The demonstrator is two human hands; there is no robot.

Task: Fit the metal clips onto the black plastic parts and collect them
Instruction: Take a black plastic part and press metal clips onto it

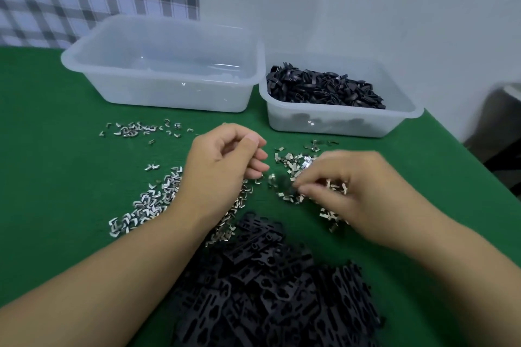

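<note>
Small metal clips [158, 200] lie scattered over the green table, with another patch [293, 160] between my hands. A heap of flat black plastic parts [267, 284] sits at the near edge. My left hand [225, 160] hovers over the clips with its fingers loosely curled, and nothing shows in it. My right hand [346, 186] is blurred. Its thumb and forefinger reach down into the right patch and pinch a metal clip [297, 189]. A translucent tub [338, 124] at the back right holds black parts [324, 87].
A larger translucent tub [158, 93] stands at the back left, with a thin row of clips [135, 129] in front of it. The green table [56, 177] ends at the right, where a dark object [501, 127] stands. A wall and checked cloth are behind.
</note>
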